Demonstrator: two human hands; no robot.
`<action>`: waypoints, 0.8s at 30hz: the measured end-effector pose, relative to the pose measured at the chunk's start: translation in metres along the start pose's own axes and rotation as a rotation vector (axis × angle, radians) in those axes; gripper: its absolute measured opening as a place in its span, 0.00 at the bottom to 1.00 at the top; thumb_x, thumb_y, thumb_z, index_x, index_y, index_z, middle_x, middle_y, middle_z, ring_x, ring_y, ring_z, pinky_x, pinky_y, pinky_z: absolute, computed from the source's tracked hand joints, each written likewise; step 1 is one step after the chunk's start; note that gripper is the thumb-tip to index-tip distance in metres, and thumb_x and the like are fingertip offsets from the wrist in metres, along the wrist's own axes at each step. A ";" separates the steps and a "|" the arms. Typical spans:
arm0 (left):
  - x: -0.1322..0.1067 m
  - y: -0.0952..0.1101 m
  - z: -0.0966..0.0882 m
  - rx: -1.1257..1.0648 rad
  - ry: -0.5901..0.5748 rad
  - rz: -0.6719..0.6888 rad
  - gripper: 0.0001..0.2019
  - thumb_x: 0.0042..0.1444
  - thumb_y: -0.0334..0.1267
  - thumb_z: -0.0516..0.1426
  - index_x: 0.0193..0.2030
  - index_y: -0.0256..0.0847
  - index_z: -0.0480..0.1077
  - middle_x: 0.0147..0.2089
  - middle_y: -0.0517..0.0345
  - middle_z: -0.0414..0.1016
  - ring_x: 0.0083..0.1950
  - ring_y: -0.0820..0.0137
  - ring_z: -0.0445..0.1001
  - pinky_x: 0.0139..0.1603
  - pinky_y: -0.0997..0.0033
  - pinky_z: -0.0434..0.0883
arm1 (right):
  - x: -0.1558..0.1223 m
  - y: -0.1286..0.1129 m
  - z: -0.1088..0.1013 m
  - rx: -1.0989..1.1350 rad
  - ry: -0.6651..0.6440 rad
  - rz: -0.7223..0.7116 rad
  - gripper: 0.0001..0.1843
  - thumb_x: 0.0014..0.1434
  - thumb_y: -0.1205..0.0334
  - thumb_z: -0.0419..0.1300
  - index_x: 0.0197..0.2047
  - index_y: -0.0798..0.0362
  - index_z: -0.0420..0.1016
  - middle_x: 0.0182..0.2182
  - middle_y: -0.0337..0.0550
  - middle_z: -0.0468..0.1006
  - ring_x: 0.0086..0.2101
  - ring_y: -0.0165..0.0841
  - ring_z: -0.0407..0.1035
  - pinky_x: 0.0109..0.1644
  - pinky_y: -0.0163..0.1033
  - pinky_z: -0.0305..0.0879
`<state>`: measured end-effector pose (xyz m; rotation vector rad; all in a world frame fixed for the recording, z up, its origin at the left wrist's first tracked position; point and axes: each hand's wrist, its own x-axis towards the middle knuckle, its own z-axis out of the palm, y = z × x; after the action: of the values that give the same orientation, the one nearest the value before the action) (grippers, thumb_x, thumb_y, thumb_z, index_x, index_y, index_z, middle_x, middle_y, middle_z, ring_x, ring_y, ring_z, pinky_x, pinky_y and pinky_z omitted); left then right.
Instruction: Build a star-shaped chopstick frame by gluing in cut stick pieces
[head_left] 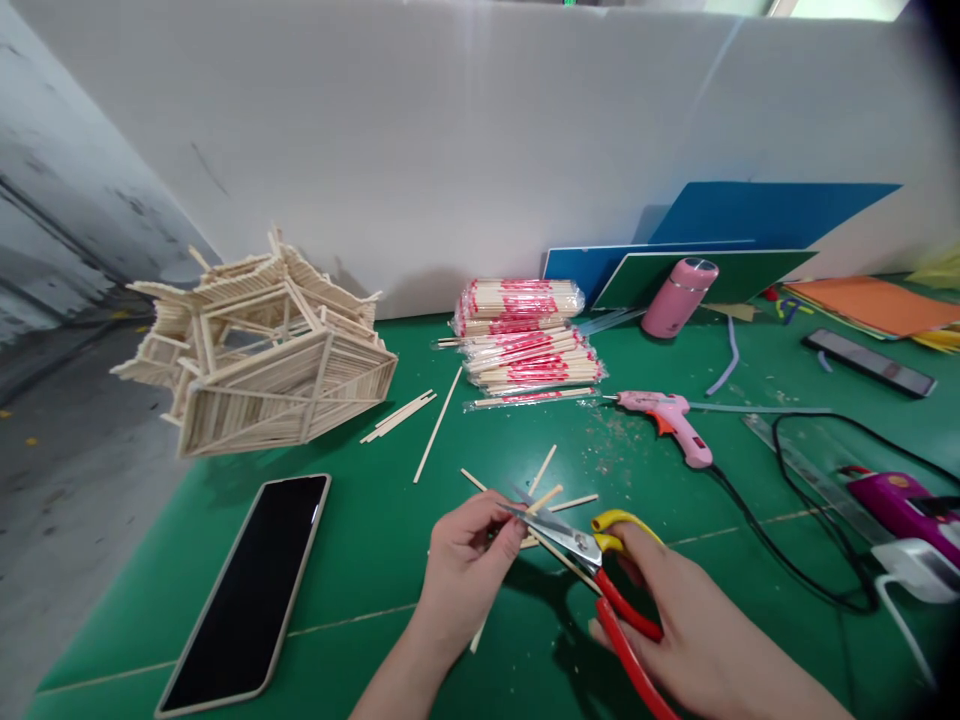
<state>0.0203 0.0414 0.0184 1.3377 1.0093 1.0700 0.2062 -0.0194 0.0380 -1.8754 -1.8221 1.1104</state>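
My left hand point(474, 550) pinches a short wooden stick point(550, 497) between thumb and fingertips, above several loose sticks lying crosswise. In my right hand point(675, 620) is a pair of scissors point(574, 541) with red and yellow handles. Its blades are parted and lie at the stick, close to my left fingertips. Whether they touch the wood I cannot tell. Under and around my hands, sticks point(576, 502) cross on the green table point(375, 630); my left hand hides part of them.
A stick-built model house point(259, 365) stands at left, above a phone point(251, 590). Wrapped chopstick bundles point(529, 345) lie at the back. On the right are a pink glue gun point(667, 415) with a black cord, a pink bottle point(679, 298), another phone point(868, 362) and a purple device point(904, 510).
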 end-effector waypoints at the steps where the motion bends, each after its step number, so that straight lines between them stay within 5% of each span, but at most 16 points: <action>1: 0.000 0.001 0.000 0.013 0.004 0.014 0.06 0.48 0.35 0.56 0.26 0.35 0.72 0.27 0.54 0.70 0.30 0.71 0.68 0.30 0.73 0.67 | 0.000 0.000 0.000 -0.011 -0.002 -0.007 0.17 0.48 0.55 0.57 0.41 0.50 0.59 0.30 0.39 0.71 0.29 0.32 0.66 0.31 0.34 0.60; 11: -0.001 0.003 -0.006 0.104 0.013 0.133 0.06 0.49 0.32 0.55 0.25 0.36 0.71 0.27 0.56 0.69 0.29 0.73 0.68 0.28 0.77 0.65 | 0.000 0.002 0.006 0.010 -0.053 -0.092 0.07 0.53 0.58 0.52 0.35 0.49 0.57 0.28 0.36 0.71 0.26 0.29 0.65 0.28 0.32 0.57; 24: -0.006 0.001 0.003 0.328 0.010 0.198 0.10 0.53 0.32 0.51 0.24 0.37 0.69 0.25 0.57 0.67 0.26 0.74 0.65 0.26 0.78 0.62 | 0.000 -0.004 0.012 0.018 0.001 -0.021 0.10 0.51 0.59 0.53 0.36 0.50 0.57 0.27 0.39 0.71 0.26 0.31 0.66 0.29 0.33 0.60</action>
<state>0.0216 0.0345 0.0194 1.7279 1.1111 1.0896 0.1949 -0.0225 0.0326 -1.8421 -1.8216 1.1148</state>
